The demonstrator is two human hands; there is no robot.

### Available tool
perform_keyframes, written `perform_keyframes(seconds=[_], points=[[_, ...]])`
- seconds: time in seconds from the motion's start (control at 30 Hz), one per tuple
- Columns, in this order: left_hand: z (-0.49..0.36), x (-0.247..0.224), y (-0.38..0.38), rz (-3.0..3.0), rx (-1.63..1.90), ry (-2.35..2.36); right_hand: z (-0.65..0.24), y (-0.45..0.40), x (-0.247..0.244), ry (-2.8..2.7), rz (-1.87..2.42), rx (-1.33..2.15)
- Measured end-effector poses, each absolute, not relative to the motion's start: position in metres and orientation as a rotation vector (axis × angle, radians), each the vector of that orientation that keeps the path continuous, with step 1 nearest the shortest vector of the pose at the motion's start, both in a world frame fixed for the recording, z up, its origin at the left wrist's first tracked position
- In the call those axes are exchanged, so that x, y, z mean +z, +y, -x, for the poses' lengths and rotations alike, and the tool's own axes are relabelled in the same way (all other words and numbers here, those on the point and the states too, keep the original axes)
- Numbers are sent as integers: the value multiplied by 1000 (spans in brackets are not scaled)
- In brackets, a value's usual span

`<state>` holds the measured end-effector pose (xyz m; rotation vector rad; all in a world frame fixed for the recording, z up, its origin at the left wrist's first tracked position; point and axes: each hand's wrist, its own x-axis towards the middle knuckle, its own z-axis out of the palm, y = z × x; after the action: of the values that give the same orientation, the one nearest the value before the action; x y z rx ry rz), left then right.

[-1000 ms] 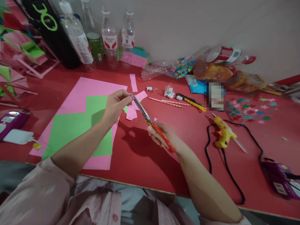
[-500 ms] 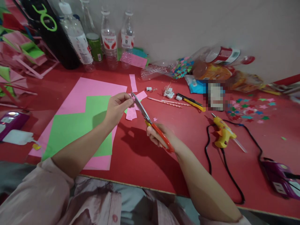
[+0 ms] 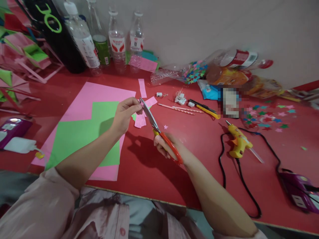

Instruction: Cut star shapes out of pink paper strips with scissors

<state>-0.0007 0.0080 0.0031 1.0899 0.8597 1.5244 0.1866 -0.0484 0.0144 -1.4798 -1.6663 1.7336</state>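
Between the thumb and fingers of my left hand (image 3: 127, 114) is a small pink paper piece (image 3: 142, 103), mostly hidden by the fingers and blades. My right hand (image 3: 165, 147) is wrapped round the red-handled scissors (image 3: 171, 147), whose blades point up and left to the paper. Pink paper scraps (image 3: 140, 120) lie on the table just beyond the left fingertips. A small pink star (image 3: 165, 126) lies to the right of the blades. Under and beside my left forearm are a green sheet (image 3: 74, 139) and a larger pink sheet (image 3: 79, 99).
Clear bottles (image 3: 117, 46) stand along the wall, beside a black container (image 3: 57, 39). Striped straws (image 3: 179, 109), a yellow cutter (image 3: 208, 111) and a yellow glue gun (image 3: 238, 141) with its black cable lie rightward. Pink folded models (image 3: 30, 56) stand far left.
The scissors and my right hand have shifted slightly left and down at the handle end. My left hand holds nearly the same pose at the blade tips.
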Motion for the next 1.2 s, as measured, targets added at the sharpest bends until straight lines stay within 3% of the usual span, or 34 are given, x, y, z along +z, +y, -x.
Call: perform_keyframes(seconds=[1.2], points=[[1,1,8,-1087,1502,858,-179,-52,23,-1587,1534,1725]])
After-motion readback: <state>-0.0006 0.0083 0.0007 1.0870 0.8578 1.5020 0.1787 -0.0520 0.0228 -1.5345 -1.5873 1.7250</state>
